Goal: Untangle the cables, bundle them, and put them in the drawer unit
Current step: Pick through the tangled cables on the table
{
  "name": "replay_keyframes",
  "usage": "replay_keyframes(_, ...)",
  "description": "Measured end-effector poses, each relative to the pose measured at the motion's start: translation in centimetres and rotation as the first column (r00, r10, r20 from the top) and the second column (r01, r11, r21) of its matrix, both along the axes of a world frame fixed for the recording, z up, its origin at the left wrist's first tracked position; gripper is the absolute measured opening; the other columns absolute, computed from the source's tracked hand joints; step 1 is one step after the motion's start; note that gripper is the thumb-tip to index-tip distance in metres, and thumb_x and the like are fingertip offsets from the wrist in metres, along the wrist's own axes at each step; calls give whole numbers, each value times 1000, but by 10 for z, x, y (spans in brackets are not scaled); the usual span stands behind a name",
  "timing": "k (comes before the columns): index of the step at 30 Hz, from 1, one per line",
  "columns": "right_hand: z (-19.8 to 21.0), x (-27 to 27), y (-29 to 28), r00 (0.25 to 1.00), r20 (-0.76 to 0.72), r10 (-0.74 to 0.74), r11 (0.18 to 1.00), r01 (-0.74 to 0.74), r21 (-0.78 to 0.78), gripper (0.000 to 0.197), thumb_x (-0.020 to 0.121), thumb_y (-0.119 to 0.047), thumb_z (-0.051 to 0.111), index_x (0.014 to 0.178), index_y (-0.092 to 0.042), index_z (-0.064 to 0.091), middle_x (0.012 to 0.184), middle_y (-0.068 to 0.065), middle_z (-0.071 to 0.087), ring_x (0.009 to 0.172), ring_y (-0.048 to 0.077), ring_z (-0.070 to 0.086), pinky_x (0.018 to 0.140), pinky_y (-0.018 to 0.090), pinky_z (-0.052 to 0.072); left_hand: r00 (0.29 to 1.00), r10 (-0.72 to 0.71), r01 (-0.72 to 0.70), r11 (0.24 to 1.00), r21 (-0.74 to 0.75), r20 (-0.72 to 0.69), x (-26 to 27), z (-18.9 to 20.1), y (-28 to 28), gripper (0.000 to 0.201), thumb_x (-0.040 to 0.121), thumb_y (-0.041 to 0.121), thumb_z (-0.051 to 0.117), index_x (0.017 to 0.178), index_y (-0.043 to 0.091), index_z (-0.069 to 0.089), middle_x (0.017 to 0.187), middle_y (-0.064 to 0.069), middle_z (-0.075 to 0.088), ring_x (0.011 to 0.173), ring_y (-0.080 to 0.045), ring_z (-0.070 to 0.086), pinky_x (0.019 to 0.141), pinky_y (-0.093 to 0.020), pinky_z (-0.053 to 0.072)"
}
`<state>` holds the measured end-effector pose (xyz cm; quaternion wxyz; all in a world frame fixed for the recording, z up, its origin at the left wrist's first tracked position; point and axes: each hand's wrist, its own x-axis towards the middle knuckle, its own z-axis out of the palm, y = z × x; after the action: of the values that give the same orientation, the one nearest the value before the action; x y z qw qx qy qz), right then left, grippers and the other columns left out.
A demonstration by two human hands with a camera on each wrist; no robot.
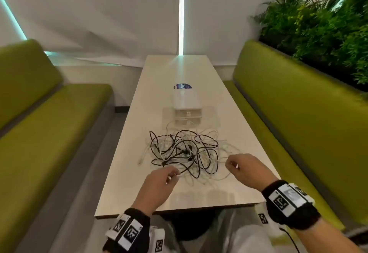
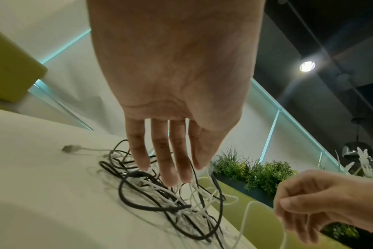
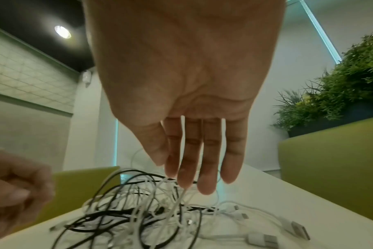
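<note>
Head view. Long white table (image 1: 235, 153) runs away from the viewer between two green benches (image 1: 49, 125). The cables (image 1: 184, 151), black and white in one tangle, lie in the near half of the table, slightly toward its near edge from the centre. The drawer unit (image 1: 187, 109), white, stands just beyond the tangle on the midline. Left hand (image 1: 159, 183) reaches in over the near edge, fingers curled, thumb and forefinger pinching a white strand at the tangle's near side. Right hand (image 1: 247, 169) is raised near the right edge, fingers curled around a thin white strand that droops back to the pile. Bare tabletop lies on both sides of the tangle and along the near edge; the far half holds only a round sticker (image 1: 182, 86).

Left wrist view. Palm from below, fingers (image 2: 138, 151) hanging down over the cables; what the tips grip cannot be made out. A white plug (image 2: 69, 148) lies off to the pile's side.

Right wrist view. Fingers (image 3: 232, 151) point down close together; a white strand rises to the fingertips. Several white plugs (image 3: 262, 239) lie toward the right edge.
</note>
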<state>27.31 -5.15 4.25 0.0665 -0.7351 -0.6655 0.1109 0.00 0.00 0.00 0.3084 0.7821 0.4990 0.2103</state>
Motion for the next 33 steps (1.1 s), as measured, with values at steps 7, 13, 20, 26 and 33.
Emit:
replay_keyframes(7,-13,42,48,970,128,-208,976,214,-39,21,91,-24,45,87,-16,64,86,6,66,78,27,61,65,33,50,998,-55,54,998,32,41,36,6,31,13,94,28,56,102,30,66,93,13,66,80,-6,60,75,-24,48)
replay_keyframes(13,-49,63,67,924,218,-313,927,347,-139,24,92,-19,44,105,-9,62,108,12,63,95,31,61,74,32,48,997,-78,78,996,44,16,50,10,42,18,94,26,54,106,26,67,101,8,69,85,-10,61,79,-28,50)
replay_keyframes(20,-66,59,66,926,133,-354,930,363,-51,19,96,-22,42,100,-9,56,100,13,62,87,32,59,73,37,49,995,-79,76,996,44,59,56,9,45,18,94,26,55,107,28,67,97,12,67,82,-4,60,75,-20,47)
replay_keyframes(26,-24,-8,57,980,-90,-179,914,200,354,16,93,-30,55,87,-16,58,81,-2,59,67,20,56,60,31,46,979,-98,72,986,147,178,72,16,48,21,95,23,55,114,26,63,105,12,64,87,-4,59,80,-23,49)
replay_keyframes(33,-6,-40,80,903,-287,319,729,-40,683,13,84,-18,73,96,-16,69,80,-7,56,68,5,51,65,14,43,955,-153,95,970,223,254,88,28,67,38,91,8,58,125,24,60,118,6,65,108,-8,59,95,-29,49)
